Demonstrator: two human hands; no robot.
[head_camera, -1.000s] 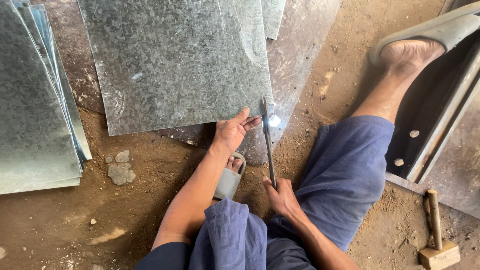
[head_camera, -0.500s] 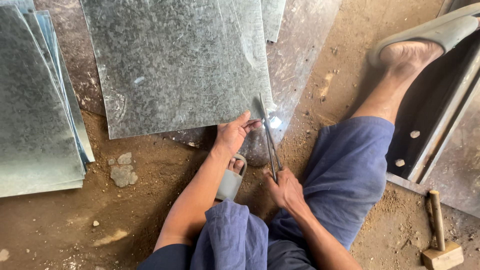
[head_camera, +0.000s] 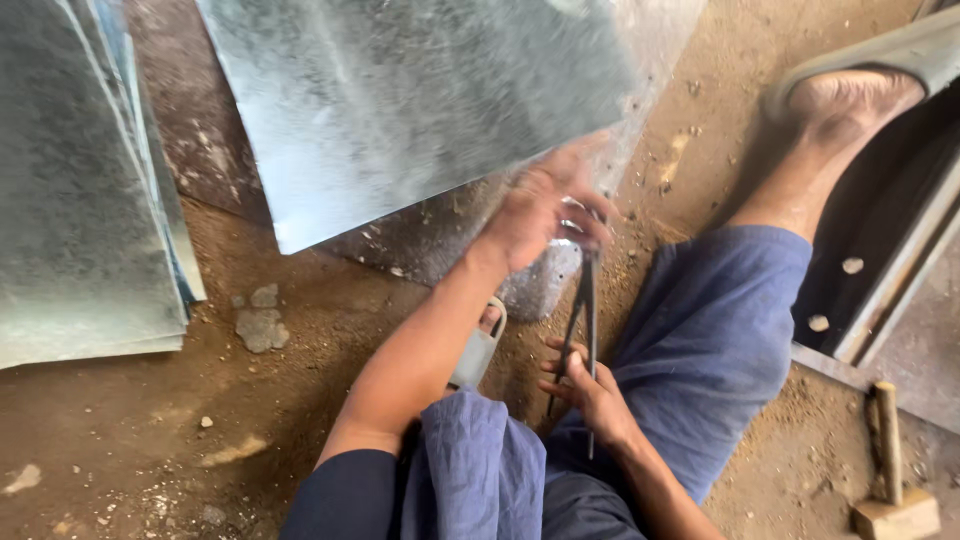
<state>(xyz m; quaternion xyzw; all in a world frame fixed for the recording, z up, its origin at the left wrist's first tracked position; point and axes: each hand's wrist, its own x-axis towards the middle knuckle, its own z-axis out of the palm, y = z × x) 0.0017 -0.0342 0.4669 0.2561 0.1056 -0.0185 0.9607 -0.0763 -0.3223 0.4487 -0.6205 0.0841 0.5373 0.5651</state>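
A large galvanized metal sheet (head_camera: 400, 100) slopes up off the dirt floor. My left hand (head_camera: 545, 215), blurred by motion, grips its near right corner. My right hand (head_camera: 592, 392) is closed on the long handles of dark tin snips (head_camera: 585, 305). Their blades point up to the sheet's edge, right beside my left hand. I sit on the ground in blue shorts. One leg stretches to the upper right, and its foot (head_camera: 850, 95) wears a grey sandal.
A stack of similar metal sheets (head_camera: 80, 200) lies at the left. My other grey sandal (head_camera: 478, 348) shows under my left forearm. A wooden mallet (head_camera: 890, 490) lies at the lower right beside a dark metal frame (head_camera: 900, 260). Small stones (head_camera: 260, 325) dot the dirt.
The sheet has tilted up from lying flat, and its near corner rose with my left hand. The snips' blades have come in under that hand at the sheet's edge.
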